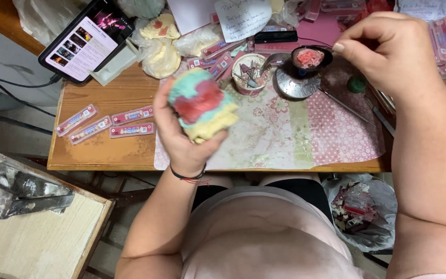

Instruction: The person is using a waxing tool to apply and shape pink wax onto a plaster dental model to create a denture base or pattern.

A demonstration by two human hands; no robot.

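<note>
Wooden tabletop (104, 101) w/ pink floral mat (305, 129), three flat pink strips (107, 123) at left, tablet (86, 39) propped in corner, cup of tools (251, 72), round metal dish (298, 83).

A tablet (86, 39) leans at the desk's far left, three flat pink packets (104, 123) lying nearby.

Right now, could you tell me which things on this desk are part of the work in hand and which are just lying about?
In use:
- left hand holding the multicoloured lump
- right hand pinching a thin tool over the small dark bowl of pink paste

Lying about:
- tablet showing a video page
- three flat pink packets
- cup of small tools
- handwritten note
</note>
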